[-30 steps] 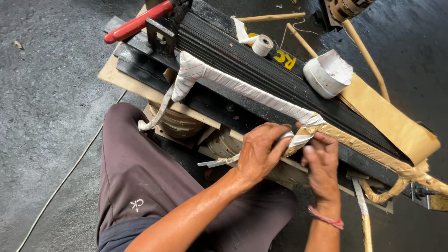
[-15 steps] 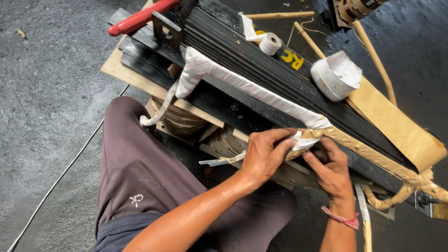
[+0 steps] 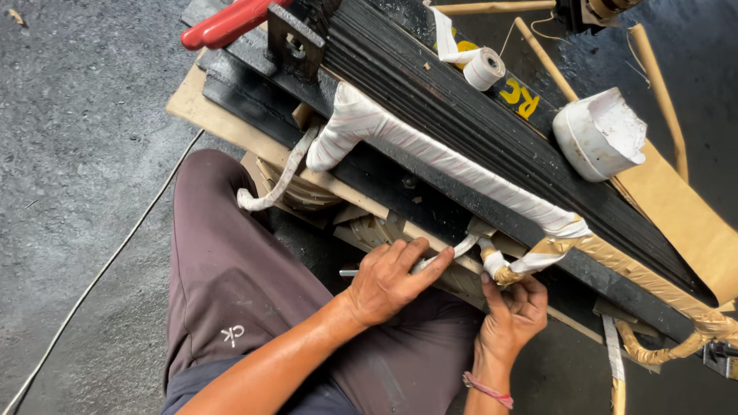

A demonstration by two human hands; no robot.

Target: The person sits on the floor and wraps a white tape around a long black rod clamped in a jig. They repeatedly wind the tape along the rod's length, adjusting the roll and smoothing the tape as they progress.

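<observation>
White tape (image 3: 461, 247) runs off the wrapped lead (image 3: 461, 165) under the black core (image 3: 477, 115); left hand (image 3: 388, 280) lies flat, fingers pinching it; right hand (image 3: 511, 315) curls around its end; grey concrete floor (image 3: 84, 146) below.

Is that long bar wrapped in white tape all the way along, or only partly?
Only partly. White tape covers the bar from its left end to about where the hands work; beyond that, brownish wrapping shows.

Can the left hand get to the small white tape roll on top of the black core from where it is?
Probably yes: the small white tape roll lies uncovered, though the left hand must cross the white-wrapped lead.
</observation>
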